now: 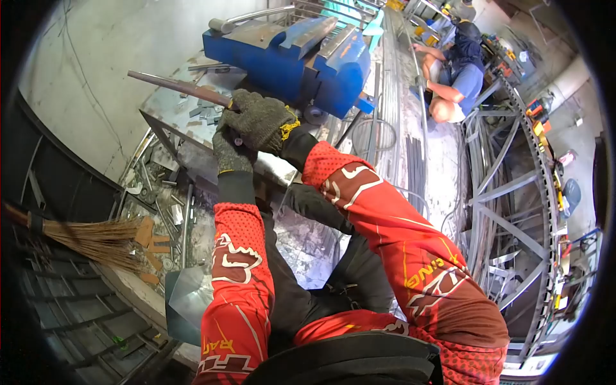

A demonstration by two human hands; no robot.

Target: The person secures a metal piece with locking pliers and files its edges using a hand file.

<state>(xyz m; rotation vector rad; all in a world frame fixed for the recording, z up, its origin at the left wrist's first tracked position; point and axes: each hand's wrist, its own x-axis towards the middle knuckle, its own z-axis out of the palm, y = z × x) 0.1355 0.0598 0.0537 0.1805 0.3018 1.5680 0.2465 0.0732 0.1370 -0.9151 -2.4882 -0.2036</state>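
My right hand (262, 120), in a dark grey knit glove with a yellow cuff edge, is closed around a long narrow metal bar (176, 88). The bar points out to the left, over a low metal worktable (184, 149). Just below and touching the right hand is my left hand (232, 153), also gloved and closed. A small round metal end (238, 142) shows at its fingers; the rest of what it grips is hidden. Beyond my hands stands a big blue bench vise (282, 67). Small cut metal pieces (208, 114) lie on the table near the vise.
A straw broom (96, 240) and metal scraps (154, 186) are at the left. A person (459, 74) crouches at the upper right beside long metal bars (388, 96). A welded metal truss frame (513, 186) stands along the right. A cable (378, 135) loops across the floor.
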